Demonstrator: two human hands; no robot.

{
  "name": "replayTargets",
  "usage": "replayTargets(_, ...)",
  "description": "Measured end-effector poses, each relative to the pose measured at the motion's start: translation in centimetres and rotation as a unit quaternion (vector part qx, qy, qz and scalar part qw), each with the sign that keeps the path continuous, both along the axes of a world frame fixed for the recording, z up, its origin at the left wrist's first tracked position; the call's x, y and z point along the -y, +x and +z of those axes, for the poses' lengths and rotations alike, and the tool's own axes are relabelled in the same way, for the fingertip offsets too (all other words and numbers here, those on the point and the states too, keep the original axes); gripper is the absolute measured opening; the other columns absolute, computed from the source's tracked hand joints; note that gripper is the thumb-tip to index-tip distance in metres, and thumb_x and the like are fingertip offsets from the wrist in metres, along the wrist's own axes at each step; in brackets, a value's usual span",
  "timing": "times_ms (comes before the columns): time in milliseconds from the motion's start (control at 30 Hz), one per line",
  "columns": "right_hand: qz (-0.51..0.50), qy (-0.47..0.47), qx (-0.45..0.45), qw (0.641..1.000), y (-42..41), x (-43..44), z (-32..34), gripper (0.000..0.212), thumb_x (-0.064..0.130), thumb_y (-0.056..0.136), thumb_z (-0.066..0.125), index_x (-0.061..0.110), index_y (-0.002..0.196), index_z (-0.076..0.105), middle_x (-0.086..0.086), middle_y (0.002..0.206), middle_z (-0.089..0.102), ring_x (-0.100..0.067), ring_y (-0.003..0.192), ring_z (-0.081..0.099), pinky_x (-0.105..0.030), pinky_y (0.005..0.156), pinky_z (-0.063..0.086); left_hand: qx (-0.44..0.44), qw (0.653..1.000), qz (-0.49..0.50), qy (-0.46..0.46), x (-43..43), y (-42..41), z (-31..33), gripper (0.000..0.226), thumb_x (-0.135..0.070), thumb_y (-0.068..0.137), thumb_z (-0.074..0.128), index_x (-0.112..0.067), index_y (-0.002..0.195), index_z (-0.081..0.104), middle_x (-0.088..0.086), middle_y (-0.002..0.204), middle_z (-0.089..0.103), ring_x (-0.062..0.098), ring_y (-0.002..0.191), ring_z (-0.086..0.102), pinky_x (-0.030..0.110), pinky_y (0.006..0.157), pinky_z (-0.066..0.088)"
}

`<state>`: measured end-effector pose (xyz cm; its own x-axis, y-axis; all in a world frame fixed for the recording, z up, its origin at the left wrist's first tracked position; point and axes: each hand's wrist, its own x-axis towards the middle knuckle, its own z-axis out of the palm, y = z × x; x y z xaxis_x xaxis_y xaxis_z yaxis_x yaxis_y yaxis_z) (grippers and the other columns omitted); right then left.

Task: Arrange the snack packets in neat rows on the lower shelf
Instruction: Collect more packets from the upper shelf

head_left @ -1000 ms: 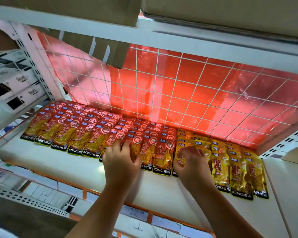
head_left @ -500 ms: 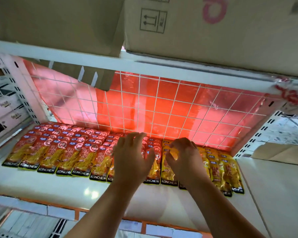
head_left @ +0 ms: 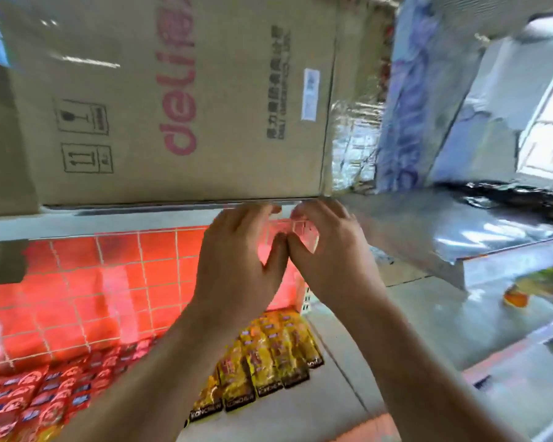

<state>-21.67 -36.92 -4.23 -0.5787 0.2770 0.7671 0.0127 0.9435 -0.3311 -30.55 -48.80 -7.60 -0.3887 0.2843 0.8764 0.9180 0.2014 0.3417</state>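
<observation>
Red packets (head_left: 29, 400) and yellow packets (head_left: 268, 362) lie in tidy overlapping rows on the lower shelf (head_left: 300, 419), so arranging looks largely done. Left hand (head_left: 240, 266) and right hand (head_left: 329, 260) hover above, fingers loosely spread, thumbs touching, holding nothing

The arms (head_left: 160, 362) hide part of the yellow packets (head_left: 268, 358). The red packets (head_left: 29, 400) are blurred and cut off at the left edge. Fingertips of both hands (head_left: 288, 250) are smeared.

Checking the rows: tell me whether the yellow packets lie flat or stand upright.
Flat. The yellow packets lie face up on the lower shelf, overlapping in rows, printed fronts showing.
</observation>
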Motion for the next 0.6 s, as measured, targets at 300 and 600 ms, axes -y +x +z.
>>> replayTargets(300,-0.099,-0.007,-0.012,0.995,9.1,-11.4,6.5,0.027,0.027,0.081,0.071,0.026,0.108,0.067,0.01,0.105,0.061,-0.015,0.098,0.056,-0.026,0.086,0.042,-0.01,0.982,-0.166,-0.094,-11.5,5.6,8.3,0.043,-0.045,0.088,0.053,-0.025,0.123,0.067,-0.009,0.113,0.071,0.011,0.103,0.063,0.023,0.087,0.045)
replayTargets(600,-0.114,-0.037,0.127,0.985,14.7,-29.9,5.9,0.021,0.029,0.082,0.077,0.028,0.102,0.069,0.004,0.098,0.063,-0.016,0.081,0.056,-0.027,0.074,0.041,0.017,0.92,-0.164,-0.355,-24.9,9.2,11.3,0.016,-0.049,0.087,0.069,-0.046,0.101,0.061,-0.022,0.102,0.066,0.0,0.089,0.062,0.03,0.086,0.052)
